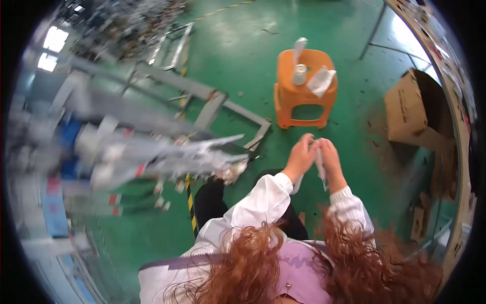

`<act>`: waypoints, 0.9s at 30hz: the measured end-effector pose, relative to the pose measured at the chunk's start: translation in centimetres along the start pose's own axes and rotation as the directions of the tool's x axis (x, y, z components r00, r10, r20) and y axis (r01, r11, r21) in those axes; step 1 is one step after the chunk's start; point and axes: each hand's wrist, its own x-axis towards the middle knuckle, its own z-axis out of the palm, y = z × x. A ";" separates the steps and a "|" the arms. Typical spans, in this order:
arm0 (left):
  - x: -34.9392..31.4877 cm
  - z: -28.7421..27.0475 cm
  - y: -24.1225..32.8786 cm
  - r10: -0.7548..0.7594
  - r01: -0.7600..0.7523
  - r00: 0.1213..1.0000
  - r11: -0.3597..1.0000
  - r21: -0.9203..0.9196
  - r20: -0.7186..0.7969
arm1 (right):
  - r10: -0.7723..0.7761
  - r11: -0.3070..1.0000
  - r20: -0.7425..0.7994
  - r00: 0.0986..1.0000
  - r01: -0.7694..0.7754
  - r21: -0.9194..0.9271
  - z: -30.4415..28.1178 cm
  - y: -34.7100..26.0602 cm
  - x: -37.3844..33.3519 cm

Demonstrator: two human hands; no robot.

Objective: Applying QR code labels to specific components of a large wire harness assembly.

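Before my body, my left hand (300, 158) and my right hand (331, 158) meet at the fingertips, both closed. Between them a thin white strip (320, 164) hangs down, pinched in the fingers; whether it is paper, cloth or tape I cannot make out. Another white end shows below my left hand. Beyond the hands stands an orange plastic stool (284, 96). On its seat are a small white roll or cup (299, 74), a crumpled white sheet (322, 81) and an upright white piece (299, 46) at the far edge.
To the left, a grey metal frame (202, 93) holds a blurred heap of grey strips (167, 154). An open cardboard box (407, 109) lies at right beside a long table edge (461, 197). Yellow-black tape (191, 205) marks the green floor.
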 end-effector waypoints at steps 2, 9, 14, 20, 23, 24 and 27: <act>-4.9 -0.9 2.6 0.148 -0.147 0.975 0.989 -0.018 0.166 | -0.054 0.998 0.051 0.997 0.052 0.045 0.5 -1.9 -5.6; -18.9 -5.5 9.1 0.075 -0.118 0.969 0.977 0.176 0.236 | 0.015 0.998 0.339 0.941 -0.037 0.059 0.9 -4.5 -21.0; -24.2 -10.9 11.6 0.153 -0.182 0.977 0.961 0.209 0.149 | 0.048 0.956 0.707 0.705 0.173 -0.238 2.0 -8.3 -25.4; -27.1 -16.6 12.0 0.081 -0.096 0.992 0.980 0.175 0.093 | 0.127 0.924 0.865 0.486 0.259 -0.281 5.9 -9.6 -24.5; -28.9 -19.1 10.9 0.154 -0.161 0.987 0.951 0.264 0.048 | 0.225 0.618 0.899 0.375 0.659 -0.429 8.9 -10.2 -22.8; -29.6 -20.2 10.5 0.077 -0.084 0.996 0.950 0.301 0.036 | 0.101 0.554 0.906 0.412 0.733 -0.395 10.5 -10.9 -21.9; -31.8 -22.7 9.5 -0.051 0.069 0.997 0.931 0.359 -0.059 | -0.352 0.833 0.793 0.497 0.553 0.024 16.7 -15.6 -17.7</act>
